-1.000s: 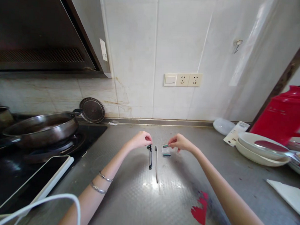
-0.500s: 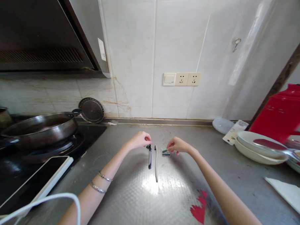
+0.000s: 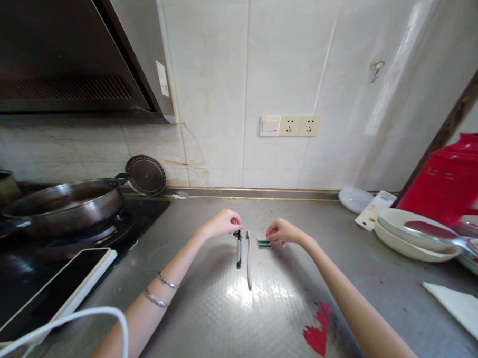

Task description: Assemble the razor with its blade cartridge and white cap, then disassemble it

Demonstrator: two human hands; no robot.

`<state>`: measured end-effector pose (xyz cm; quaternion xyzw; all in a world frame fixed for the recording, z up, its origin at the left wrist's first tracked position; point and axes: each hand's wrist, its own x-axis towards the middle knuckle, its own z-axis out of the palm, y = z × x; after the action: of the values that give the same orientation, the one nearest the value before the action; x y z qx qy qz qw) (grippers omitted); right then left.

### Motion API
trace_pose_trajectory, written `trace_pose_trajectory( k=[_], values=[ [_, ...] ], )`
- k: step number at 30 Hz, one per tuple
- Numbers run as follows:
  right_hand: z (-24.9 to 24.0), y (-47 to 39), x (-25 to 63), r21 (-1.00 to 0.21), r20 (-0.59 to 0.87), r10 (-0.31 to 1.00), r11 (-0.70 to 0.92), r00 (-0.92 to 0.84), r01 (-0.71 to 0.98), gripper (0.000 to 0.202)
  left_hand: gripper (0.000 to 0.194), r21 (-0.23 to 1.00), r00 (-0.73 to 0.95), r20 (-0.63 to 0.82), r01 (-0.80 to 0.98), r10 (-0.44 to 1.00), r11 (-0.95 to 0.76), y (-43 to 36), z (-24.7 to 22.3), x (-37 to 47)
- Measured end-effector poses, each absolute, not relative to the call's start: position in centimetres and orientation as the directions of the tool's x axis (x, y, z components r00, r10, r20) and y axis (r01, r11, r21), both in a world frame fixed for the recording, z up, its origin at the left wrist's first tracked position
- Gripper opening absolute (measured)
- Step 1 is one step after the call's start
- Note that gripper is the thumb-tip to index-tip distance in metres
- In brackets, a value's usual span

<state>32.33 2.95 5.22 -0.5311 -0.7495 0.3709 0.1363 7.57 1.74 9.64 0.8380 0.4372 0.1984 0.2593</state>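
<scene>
My left hand [image 3: 224,222] is closed, its fingertips pinching the dark top end of a slim black-and-silver tool [image 3: 239,253] that lies lengthwise on the counter; its exact kind is unclear. Just right of that tool, a thin grey stick [image 3: 249,266] with a darker head, resembling a toothbrush, lies apart from both hands. My right hand [image 3: 284,231] is closed too, with its fingertips at the right end of small dark-green cylinders that look like batteries [image 3: 264,244]. These lie side by side, crosswise on the counter. Fingers partly hide their right ends.
On the left, a pan [image 3: 63,205] stands on the black stove [image 3: 150,212], and a phone [image 3: 55,297] with a white cable [image 3: 98,311] lies nearer. Stacked bowls [image 3: 414,249] and a red thermos [image 3: 448,177] stand right. A torn red patch [image 3: 317,333] marks the steel counter [image 3: 201,314].
The upper green cylinder at my right fingertips was tilted and now lies level beside the other one. My left hand and the black-and-silver tool have hardly moved.
</scene>
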Motion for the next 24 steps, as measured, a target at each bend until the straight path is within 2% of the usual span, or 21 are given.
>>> trace_pose_trajectory(
  k=[7,10,13,17,21,24],
  values=[
    [5.5,2.8,32.3,-0.698,-0.16,0.909,0.171,-0.384,0.695,0.014,0.023,0.555,0.526,0.054,0.691,0.849,-0.463,1.9,9.6,7.2],
    [6.0,2.6,32.3,-0.695,-0.134,0.919,0.179,-0.37,0.697,0.014,0.022,0.519,0.493,-0.135,0.774,0.86,-0.363,1.4,9.5,7.3],
    [6.5,2.5,32.2,-0.693,-0.113,0.925,0.189,-0.364,0.696,0.014,0.024,0.425,0.402,-0.28,0.866,0.872,-0.263,0.3,9.2,7.9],
    [7.2,2.4,31.9,-0.687,-0.067,0.923,0.232,-0.378,0.689,0.015,0.035,0.257,0.311,-0.24,0.934,0.92,-0.248,-1.6,8.4,8.6],
    [8.4,1.8,31.4,-0.662,-0.041,0.921,0.266,-0.388,0.701,0.016,0.038,0.23,0.247,-0.135,0.95,0.96,-0.212,-2.9,7.0,8.8],
    [9.8,0.9,30.9,-0.656,-0.001,0.92,0.296,-0.392,0.695,0.018,0.04,0.215,0.217,-0.132,0.959,0.967,-0.185,-3.4,6.1,8.9]
  ],
)
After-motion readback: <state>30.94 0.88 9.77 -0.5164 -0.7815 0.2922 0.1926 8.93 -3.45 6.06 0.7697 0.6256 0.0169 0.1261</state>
